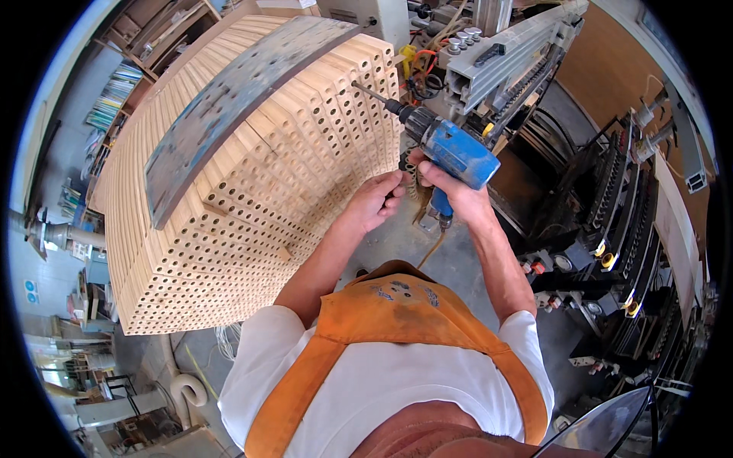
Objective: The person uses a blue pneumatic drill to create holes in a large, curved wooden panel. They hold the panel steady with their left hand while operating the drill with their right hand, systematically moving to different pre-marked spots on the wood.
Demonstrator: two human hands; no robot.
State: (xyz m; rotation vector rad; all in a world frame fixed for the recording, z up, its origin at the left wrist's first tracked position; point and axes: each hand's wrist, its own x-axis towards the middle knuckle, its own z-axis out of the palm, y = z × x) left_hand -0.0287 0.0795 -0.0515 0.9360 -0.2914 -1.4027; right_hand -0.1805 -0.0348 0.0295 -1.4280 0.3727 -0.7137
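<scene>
My right hand [463, 195] is wrapped round the handle of a blue power drill [461, 153]. The drill points up and to the left, and the tip of its long thin bit [369, 93] meets a hole in the top row of a large stack of pale wooden boards [282, 164]. Rows of round holes, many dark inside, cover the board ends facing me. My left hand [374, 202] is closed, fingers curled, just in front of the stack's right part. Whatever its fingers may hold is hidden.
A worn dark slab [244, 107] lies across the stack's top. From the drill's handle a thin yellowish line [434, 250] hangs toward the floor. To the right stand a grey metal beam [504, 57] and black machinery [603, 237]. A pale hose [185, 389] lies at lower left.
</scene>
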